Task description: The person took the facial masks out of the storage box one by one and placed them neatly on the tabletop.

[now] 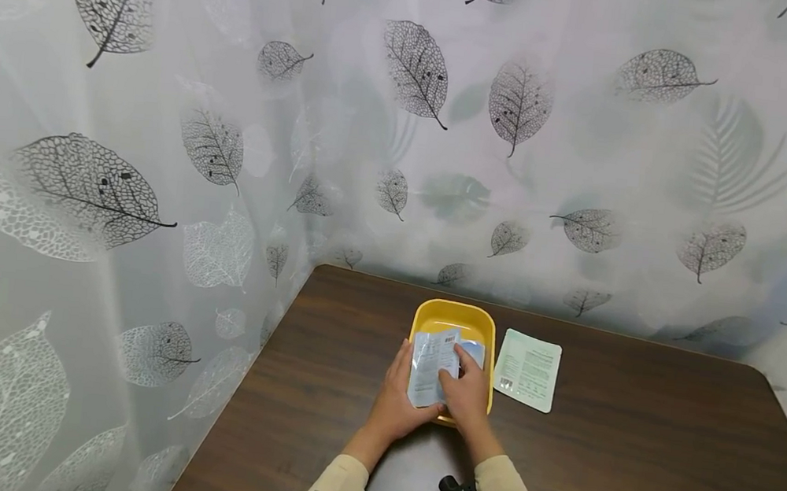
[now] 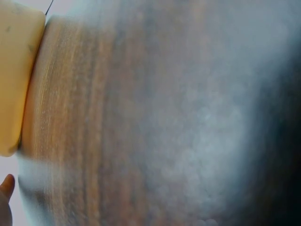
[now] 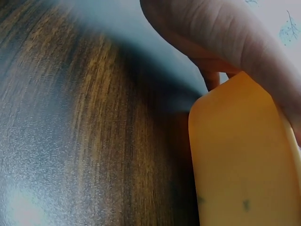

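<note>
From my end, I see the right hand pinching the upper pale blue packet at its right edge, thumb against fingers; the left hand is spread, thumb well apart from its fingers, along the packet's left side and near end, and I cannot tell whether it bears any weight. The packet tilts over the yellow tray, which sits near the back edge of the table, toward its back left corner. My worry is the slick-looking wrapper: a loose pinch could let it slide or fold against the rim. A lower blue packet lies partly hidden beneath and might be dragged along. In the right wrist view a finger crosses the tray's rim, so leaning there could shove or tip it. A green-white packet lies just right of the tray, where an outward swing could brush it; the leaf-printed curtain limits room behind.
</note>
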Available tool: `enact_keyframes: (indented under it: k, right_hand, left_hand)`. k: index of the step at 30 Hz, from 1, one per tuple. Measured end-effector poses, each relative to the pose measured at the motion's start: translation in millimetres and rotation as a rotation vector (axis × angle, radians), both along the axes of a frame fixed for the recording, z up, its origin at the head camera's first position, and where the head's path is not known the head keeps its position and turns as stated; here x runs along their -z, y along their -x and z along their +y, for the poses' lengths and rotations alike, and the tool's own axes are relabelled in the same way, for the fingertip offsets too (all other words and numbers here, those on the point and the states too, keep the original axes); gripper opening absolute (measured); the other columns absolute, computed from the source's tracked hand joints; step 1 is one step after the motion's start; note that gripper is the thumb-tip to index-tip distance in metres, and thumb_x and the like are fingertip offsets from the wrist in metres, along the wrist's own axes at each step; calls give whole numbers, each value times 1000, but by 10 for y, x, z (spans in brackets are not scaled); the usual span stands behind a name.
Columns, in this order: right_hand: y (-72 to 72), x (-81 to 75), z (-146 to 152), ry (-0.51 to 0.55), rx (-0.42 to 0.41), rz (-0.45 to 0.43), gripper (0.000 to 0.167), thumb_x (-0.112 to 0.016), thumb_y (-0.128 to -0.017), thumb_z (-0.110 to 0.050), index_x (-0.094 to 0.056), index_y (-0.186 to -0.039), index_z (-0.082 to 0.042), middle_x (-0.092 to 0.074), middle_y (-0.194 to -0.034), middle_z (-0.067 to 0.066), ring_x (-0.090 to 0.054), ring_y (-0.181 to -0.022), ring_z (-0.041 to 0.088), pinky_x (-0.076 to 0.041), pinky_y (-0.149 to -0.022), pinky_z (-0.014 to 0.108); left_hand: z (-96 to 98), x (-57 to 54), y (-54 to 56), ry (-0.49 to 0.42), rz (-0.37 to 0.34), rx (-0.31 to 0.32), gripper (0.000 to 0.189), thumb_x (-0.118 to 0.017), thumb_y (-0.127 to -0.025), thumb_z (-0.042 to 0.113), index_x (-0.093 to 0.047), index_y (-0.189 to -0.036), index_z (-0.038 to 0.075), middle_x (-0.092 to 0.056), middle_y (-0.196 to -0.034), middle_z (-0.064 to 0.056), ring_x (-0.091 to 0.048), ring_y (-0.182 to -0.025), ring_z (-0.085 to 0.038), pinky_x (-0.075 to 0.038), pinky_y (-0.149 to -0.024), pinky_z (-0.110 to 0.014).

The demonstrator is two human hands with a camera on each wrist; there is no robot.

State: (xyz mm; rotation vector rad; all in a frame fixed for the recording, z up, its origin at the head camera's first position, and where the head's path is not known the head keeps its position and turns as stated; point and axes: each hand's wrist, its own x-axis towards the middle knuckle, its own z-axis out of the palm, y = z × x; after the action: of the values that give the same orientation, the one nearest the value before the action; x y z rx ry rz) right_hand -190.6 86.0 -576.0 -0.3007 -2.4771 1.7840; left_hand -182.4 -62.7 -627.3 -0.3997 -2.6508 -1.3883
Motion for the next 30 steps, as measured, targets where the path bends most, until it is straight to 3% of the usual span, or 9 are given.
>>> enact_keyframes:
  k: [8,13,15,20,26,30]
  right_hand:
    - [-30,33,0,-28,75,68,60,-67,-92,-9,-51,-149,-4,-57,-147,21,-59,-131,37,-48,-109,53]
    - [-68,20,-7,-23,173,154,55,-69,-89,-7,-58,-144,-5,-63,-140,20,-65,-122,34,-55,-100,47]
    - [-73,-12,14,0,193,190,55,-67,-89,-3,-59,-143,-5,-64,-139,20,-68,-116,34,-59,-91,36]
    - [-27,-194,173,92,193,236,56,-62,-92,1,-54,-147,-4,-62,-141,21,-67,-110,33,-49,-73,7]
    - [85,-482,497,159,216,283,58,-58,-97,-1,-47,-153,-10,-59,-144,21,-64,-115,28,-49,-72,4]
    - [171,-641,713,161,282,333,59,-58,-96,1,-49,-152,-12,-62,-140,21,-65,-103,12,-51,-68,5]
  left_hand:
    - [-6,-32,-8,-13,0,4,119,-84,-72,54,-20,-164,14,-20,-171,-12,-32,-153,-35,-36,-117,-62]
    - [-5,-31,-16,-1,-14,-3,121,-85,-72,54,-19,-164,12,-19,-172,-9,-30,-154,-33,-35,-119,-59]
    - [-3,-33,-19,-1,-17,0,121,-85,-73,54,-18,-164,11,-19,-172,-10,-29,-155,-33,-35,-119,-59]
    - [1,-44,-21,-15,-40,6,120,-84,-74,52,-17,-164,11,-16,-173,-9,-28,-156,-32,-35,-119,-59]
    - [-7,-45,-14,-34,-33,12,121,-85,-72,51,-17,-164,10,-16,-173,-7,-29,-155,-31,-35,-119,-59]
    - [-26,-27,-28,-24,-38,12,122,-85,-72,54,-17,-164,11,-15,-173,-6,-30,-154,-31,-36,-119,-58]
